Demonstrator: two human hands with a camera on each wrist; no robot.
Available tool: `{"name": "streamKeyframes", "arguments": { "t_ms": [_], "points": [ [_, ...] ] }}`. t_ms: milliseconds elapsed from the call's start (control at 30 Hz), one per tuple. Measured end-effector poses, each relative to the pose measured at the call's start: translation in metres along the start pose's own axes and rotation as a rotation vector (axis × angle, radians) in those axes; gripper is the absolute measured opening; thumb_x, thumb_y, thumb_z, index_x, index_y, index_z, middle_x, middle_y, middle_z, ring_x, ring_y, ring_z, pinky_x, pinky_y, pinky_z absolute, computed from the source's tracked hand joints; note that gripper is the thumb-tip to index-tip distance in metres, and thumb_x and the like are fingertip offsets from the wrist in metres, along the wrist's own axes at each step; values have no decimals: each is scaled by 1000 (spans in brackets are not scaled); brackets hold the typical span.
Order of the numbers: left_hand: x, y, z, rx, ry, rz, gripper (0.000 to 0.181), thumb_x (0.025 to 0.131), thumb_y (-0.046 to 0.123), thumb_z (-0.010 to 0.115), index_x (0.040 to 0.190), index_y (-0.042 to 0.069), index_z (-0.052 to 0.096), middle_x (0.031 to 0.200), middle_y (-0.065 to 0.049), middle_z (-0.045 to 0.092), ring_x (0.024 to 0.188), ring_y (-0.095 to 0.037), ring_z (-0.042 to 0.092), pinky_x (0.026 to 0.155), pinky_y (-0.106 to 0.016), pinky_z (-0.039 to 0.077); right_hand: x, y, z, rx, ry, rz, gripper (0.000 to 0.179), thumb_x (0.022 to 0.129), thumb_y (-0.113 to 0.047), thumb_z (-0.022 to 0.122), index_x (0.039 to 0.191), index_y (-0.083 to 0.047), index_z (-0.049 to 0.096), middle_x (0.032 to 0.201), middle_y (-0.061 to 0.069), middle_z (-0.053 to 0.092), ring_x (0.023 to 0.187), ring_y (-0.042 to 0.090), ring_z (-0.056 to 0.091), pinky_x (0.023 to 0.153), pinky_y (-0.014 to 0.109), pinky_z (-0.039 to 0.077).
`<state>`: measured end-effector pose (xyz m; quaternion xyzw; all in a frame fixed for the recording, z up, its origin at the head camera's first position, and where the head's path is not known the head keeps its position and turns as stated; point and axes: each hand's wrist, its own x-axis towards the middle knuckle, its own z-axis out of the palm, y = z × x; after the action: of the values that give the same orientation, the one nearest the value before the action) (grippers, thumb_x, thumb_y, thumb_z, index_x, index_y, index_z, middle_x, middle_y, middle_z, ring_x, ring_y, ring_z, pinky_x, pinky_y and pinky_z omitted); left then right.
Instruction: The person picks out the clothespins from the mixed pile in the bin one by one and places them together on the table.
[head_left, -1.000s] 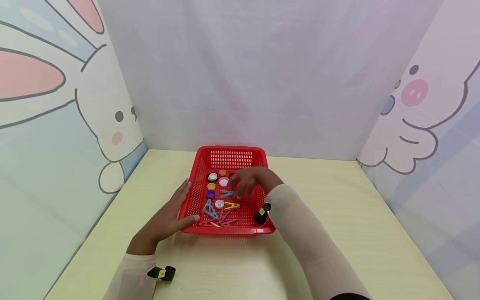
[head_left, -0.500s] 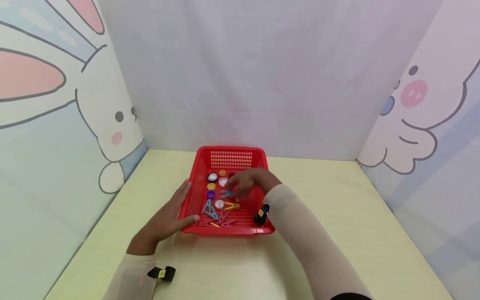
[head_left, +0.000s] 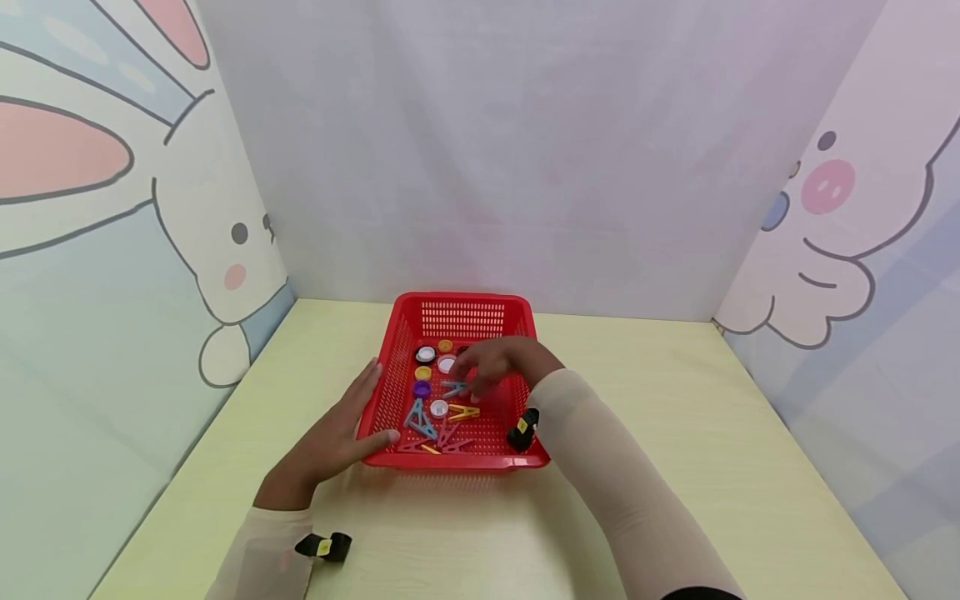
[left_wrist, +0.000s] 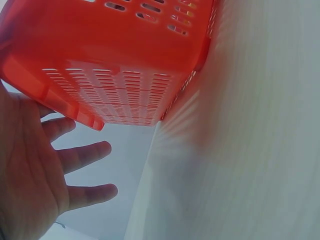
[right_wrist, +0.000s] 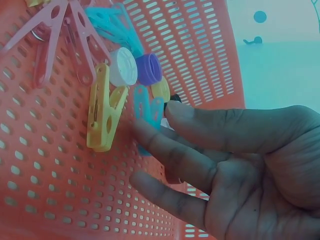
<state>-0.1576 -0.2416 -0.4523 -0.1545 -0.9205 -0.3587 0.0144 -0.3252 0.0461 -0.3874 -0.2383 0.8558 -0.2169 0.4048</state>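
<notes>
A red plastic basket (head_left: 465,462) on the table holds clothespins and bottle caps. My left hand (head_left: 333,442) rests on its left side, fingers straight and spread, thumb over the near-left corner. Inside the basket, my right hand (head_left: 493,364) reaches to a light-blue clothespin (right_wrist: 142,100). In the right wrist view a fingertip is at this clothespin, while the thumb stands apart from the fingers. Nearby lie a yellow clothespin (right_wrist: 102,117), a white cap (right_wrist: 123,67) and a purple cap (right_wrist: 149,69). The hand hides part of the blue clothespin and the caps behind it.
Pink clothespins (head_left: 447,433) and more blue clothespins (head_left: 418,418) lie in the basket's near part. Yellow caps (head_left: 423,373) and a white cap on a black one (head_left: 425,354) lie farther back. A curtain (head_left: 525,167) and printed side walls surround the pale table (head_left: 637,400).
My right hand has shifted slightly left and down over the blue clothespin, which is tilted a little differently. The left hand and basket stay put.
</notes>
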Motion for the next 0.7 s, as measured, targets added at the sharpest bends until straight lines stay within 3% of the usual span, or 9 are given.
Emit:
{"name": "streamKeyframes", "arguments": {
  "t_ms": [200, 433, 700],
  "points": [
    [0, 1, 0, -1, 1, -4, 121, 90, 48, 83, 177, 16, 7, 185, -16, 11, 159, -50, 36, 97, -60, 65, 1, 1, 0, 47, 65, -40, 74, 82, -12, 94, 150, -24, 67, 154, 4, 58, 147, 35, 47, 112, 58, 59],
    [0, 0, 0, 1, 6, 6, 120, 90, 47, 83, 177, 15, 7, 184, -17, 11, 158, -50, 36, 97, -60, 65, 4, 0, -1, 58, 170, -131, 63, 85, -3, 89, 144, -12, 71, 141, 8, 69, 136, 33, 58, 103, 50, 65],
    [1, -1, 1, -3, 5, 14, 119, 91, 47, 82, 177, 15, 7, 184, -17, 11, 158, -50, 36, 97, -60, 65, 7, 1, 1, -39, 115, -62, 63, 82, -11, 95, 140, -22, 73, 141, 3, 66, 139, 32, 53, 105, 51, 64]
  ]
}}
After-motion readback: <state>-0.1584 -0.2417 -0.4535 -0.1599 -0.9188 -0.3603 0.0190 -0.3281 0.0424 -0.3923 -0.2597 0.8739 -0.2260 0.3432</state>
